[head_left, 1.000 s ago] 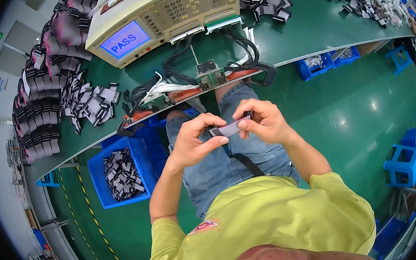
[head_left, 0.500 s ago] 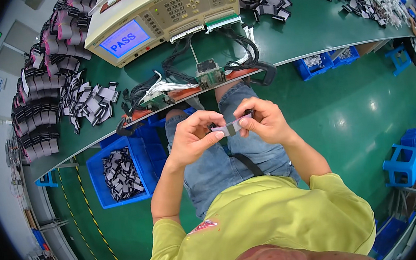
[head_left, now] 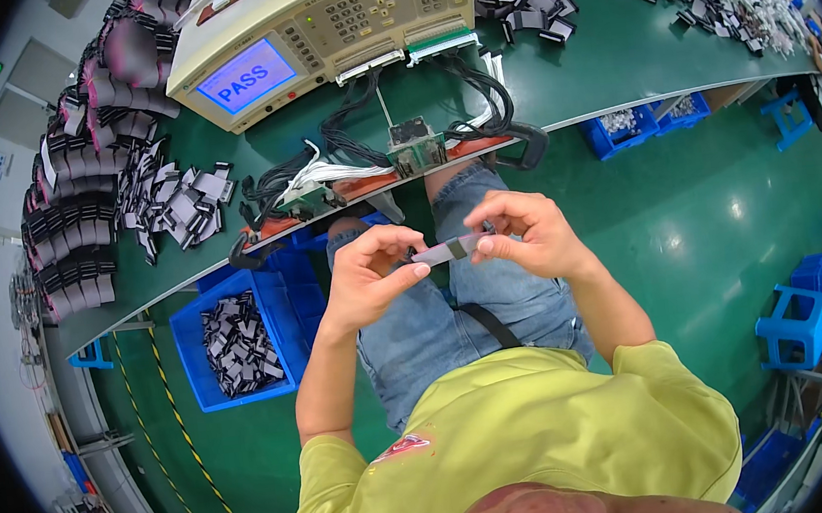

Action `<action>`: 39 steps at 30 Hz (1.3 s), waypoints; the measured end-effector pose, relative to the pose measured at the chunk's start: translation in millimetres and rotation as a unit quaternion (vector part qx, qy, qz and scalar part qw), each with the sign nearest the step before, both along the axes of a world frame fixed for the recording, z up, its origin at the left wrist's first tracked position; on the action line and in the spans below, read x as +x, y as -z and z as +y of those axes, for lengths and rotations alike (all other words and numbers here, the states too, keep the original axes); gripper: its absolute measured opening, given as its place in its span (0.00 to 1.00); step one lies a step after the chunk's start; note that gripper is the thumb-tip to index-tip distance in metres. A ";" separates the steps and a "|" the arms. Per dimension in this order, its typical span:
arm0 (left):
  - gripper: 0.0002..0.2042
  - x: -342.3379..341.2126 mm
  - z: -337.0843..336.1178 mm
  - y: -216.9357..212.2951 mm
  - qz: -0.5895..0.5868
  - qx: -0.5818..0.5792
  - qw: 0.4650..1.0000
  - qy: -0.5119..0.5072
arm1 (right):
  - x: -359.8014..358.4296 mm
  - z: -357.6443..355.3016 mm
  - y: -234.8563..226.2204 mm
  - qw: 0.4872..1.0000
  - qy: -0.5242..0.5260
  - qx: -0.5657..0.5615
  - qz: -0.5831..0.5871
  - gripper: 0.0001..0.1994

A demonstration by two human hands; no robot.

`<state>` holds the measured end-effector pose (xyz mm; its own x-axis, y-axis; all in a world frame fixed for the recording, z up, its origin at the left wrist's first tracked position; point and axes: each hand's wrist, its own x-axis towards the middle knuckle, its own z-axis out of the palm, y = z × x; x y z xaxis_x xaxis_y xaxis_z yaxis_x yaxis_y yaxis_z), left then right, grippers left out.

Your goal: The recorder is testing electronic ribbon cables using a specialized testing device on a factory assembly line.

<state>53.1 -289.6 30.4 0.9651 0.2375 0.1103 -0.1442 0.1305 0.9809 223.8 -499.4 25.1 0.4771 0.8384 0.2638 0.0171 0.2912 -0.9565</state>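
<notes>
A short grey flat ribbon cable [head_left: 442, 252] with a dark band across it and black connectors at its ends is stretched between my hands above my lap. My left hand [head_left: 373, 272] pinches its left end between thumb and fingers. The right end is pinched by my right hand [head_left: 526, 236]; fingers partly cover that connector. Just beyond the hands, at the table's edge, a small green test fixture [head_left: 414, 147] is wired with black and white leads to a beige tester [head_left: 330, 32] with a lit blue screen.
Piles of similar ribbon cables [head_left: 187, 207] lie on the green table [head_left: 600, 60], left and far right. A blue bin [head_left: 202, 371] of cables stands below left. Black clamps [head_left: 525, 147] jut from the table edge. A blue stool [head_left: 794, 326] stands at right.
My hands have drawn slightly apart, the left one shifting a little left. More of the ribbon cable shows between them, and it stays held at both ends.
</notes>
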 end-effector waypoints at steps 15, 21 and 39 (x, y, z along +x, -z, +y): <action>0.11 25.5 11.4 -0.3 -0.070 0.257 0.942 -0.204 | 8.5 54.5 -4.3 0.940 0.249 0.050 -0.227 0.11; 0.12 34.5 16.1 2.4 -0.089 0.266 0.931 -0.232 | 5.3 68.6 10.3 0.919 0.337 0.027 -0.205 0.12; 0.13 40.1 17.1 5.8 -0.076 0.297 0.911 -0.275 | 7.8 79.5 8.3 0.877 0.384 -0.003 -0.288 0.09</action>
